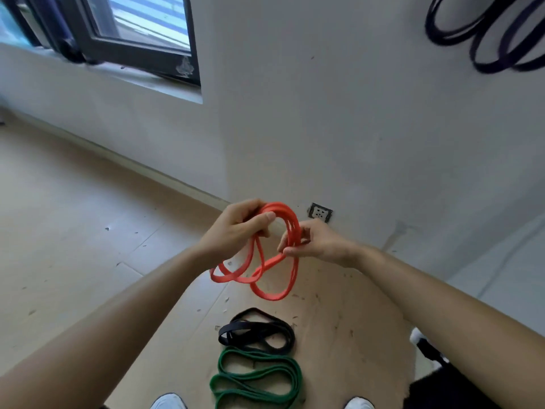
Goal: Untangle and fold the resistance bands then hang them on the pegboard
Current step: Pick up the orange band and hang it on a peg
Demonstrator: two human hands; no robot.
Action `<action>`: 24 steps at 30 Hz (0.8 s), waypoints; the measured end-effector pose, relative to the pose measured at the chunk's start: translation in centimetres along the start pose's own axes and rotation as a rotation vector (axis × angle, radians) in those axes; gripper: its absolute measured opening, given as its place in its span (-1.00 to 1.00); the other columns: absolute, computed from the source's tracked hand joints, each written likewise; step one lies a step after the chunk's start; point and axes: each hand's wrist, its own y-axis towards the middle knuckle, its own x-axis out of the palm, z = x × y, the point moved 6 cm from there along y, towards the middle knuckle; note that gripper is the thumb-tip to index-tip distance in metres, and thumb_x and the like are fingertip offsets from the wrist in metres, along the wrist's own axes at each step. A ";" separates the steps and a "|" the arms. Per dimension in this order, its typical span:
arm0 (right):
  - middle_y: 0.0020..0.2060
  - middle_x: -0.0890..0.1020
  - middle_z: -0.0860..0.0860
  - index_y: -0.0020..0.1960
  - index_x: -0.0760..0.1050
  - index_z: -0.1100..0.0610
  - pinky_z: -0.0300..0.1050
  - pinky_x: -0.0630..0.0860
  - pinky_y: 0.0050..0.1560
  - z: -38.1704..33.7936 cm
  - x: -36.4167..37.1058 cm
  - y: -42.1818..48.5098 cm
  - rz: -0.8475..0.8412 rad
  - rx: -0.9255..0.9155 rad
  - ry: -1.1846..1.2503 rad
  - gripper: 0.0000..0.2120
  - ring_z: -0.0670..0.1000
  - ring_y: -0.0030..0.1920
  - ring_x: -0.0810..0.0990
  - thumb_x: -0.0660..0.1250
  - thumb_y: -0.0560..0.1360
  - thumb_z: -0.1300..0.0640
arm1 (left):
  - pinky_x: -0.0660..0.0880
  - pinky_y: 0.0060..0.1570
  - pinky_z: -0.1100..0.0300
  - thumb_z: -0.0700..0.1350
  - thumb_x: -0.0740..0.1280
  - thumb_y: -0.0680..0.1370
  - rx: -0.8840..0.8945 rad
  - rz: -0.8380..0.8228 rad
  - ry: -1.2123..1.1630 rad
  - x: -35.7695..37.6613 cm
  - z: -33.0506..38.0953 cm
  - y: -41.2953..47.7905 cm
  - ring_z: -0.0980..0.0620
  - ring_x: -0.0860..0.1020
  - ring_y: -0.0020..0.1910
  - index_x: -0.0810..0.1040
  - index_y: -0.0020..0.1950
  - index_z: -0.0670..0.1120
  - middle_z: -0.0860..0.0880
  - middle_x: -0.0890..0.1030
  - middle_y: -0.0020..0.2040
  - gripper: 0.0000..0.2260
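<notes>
Working an orange band [283,208] loose at centre frame, the left hand [239,228] grips its upper coils while the right hand [318,243] pinches a strand. Black [233,330] and green bands [259,356] lie on the floor at 6 o'clock, apparently yet to be hung; dark bands [495,67] hang on the wall at 1 o'clock.

Window [141,22] upper left; wall socket [320,212]; white shoes [168,402]
</notes>
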 end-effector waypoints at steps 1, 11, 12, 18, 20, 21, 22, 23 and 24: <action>-0.03 0.74 0.08 0.05 0.67 0.18 -0.02 0.60 0.22 -0.5 -0.6 -0.3 0.048 -0.006 0.030 -0.88 0.04 0.06 0.71 0.50 0.51 0.22 | 0.53 -0.13 0.26 -0.15 0.29 0.67 0.005 0.016 -0.016 -0.6 0.8 0.4 0.09 0.60 -0.21 0.59 0.10 -0.26 -0.11 0.57 -0.20 -0.82; -0.13 0.72 0.12 0.13 0.62 0.24 -0.17 0.64 -0.03 -10.6 -11.8 -3.2 0.483 -0.174 0.187 -0.85 0.03 -0.08 0.72 0.40 0.57 0.25 | 0.62 -0.08 0.21 -0.16 0.29 0.66 0.048 0.040 -0.028 -5.4 8.9 7.3 0.00 0.66 -0.17 0.62 0.15 -0.11 -0.07 0.67 -0.15 -0.86; -0.13 0.72 0.13 0.11 0.63 0.22 -0.14 0.65 -0.02 -11.9 -13.0 -3.6 0.506 -0.191 0.170 -0.86 0.05 -0.08 0.72 0.39 0.58 0.24 | 0.63 -0.07 0.20 -0.15 0.29 0.66 0.062 0.006 -0.007 -5.5 10.1 8.1 -0.02 0.67 -0.14 0.62 0.15 -0.10 -0.07 0.68 -0.14 -0.86; -0.15 0.68 0.11 0.11 0.62 0.23 -0.07 0.68 -0.02 -20.0 -18.7 -4.8 0.607 -0.333 0.167 -0.87 0.08 -0.11 0.70 0.33 0.61 0.24 | 0.53 -0.02 0.10 -0.09 0.22 0.70 0.107 -0.047 -0.002 -7.0 17.7 11.8 -0.03 0.59 -0.17 0.62 0.20 -0.13 -0.08 0.60 -0.15 -0.77; -0.16 0.67 0.11 0.11 0.62 0.23 -0.07 0.68 -0.04 -22.9 -20.3 -4.9 0.647 -0.379 0.165 -0.86 0.07 -0.14 0.70 0.34 0.61 0.23 | 0.49 -0.08 0.12 -0.05 0.22 0.70 0.147 0.004 -0.060 -7.6 20.4 12.9 0.01 0.52 -0.23 0.64 0.20 -0.12 -0.06 0.54 -0.19 -0.75; -0.16 0.68 0.11 0.11 0.63 0.23 -0.08 0.68 -0.06 -24.4 -21.2 -4.9 0.671 -0.400 0.170 -0.86 0.06 -0.14 0.70 0.34 0.61 0.22 | 0.50 -0.10 0.13 -0.03 0.24 0.69 0.168 0.034 -0.090 -7.9 21.7 13.4 0.02 0.51 -0.25 0.64 0.19 -0.11 -0.05 0.53 -0.21 -0.75; -0.17 0.68 0.10 0.10 0.63 0.22 -0.10 0.67 -0.07 -25.9 -22.0 -5.0 0.693 -0.419 0.174 -0.87 0.06 -0.15 0.70 0.35 0.60 0.22 | 0.52 -0.12 0.15 -0.01 0.26 0.67 0.186 0.060 -0.131 -8.3 23.0 13.9 0.03 0.51 -0.26 0.64 0.18 -0.11 -0.04 0.53 -0.22 -0.75; -0.17 0.68 0.09 0.09 0.64 0.21 -0.10 0.67 -0.08 -27.3 -22.9 -5.0 0.712 -0.439 0.178 -0.88 0.05 -0.16 0.70 0.35 0.60 0.22 | 0.53 -0.13 0.16 0.00 0.29 0.66 0.198 0.079 -0.182 -8.6 24.3 14.3 0.03 0.51 -0.27 0.63 0.19 -0.12 -0.04 0.54 -0.23 -0.75; -0.17 0.69 0.09 0.08 0.64 0.20 -0.11 0.66 -0.09 -28.7 -23.7 -5.1 0.731 -0.459 0.184 -0.88 0.05 -0.17 0.69 0.35 0.60 0.23 | 0.53 -0.13 0.16 0.01 0.31 0.65 0.206 0.089 -0.230 -9.0 25.5 14.7 0.03 0.52 -0.27 0.62 0.20 -0.14 -0.04 0.54 -0.23 -0.74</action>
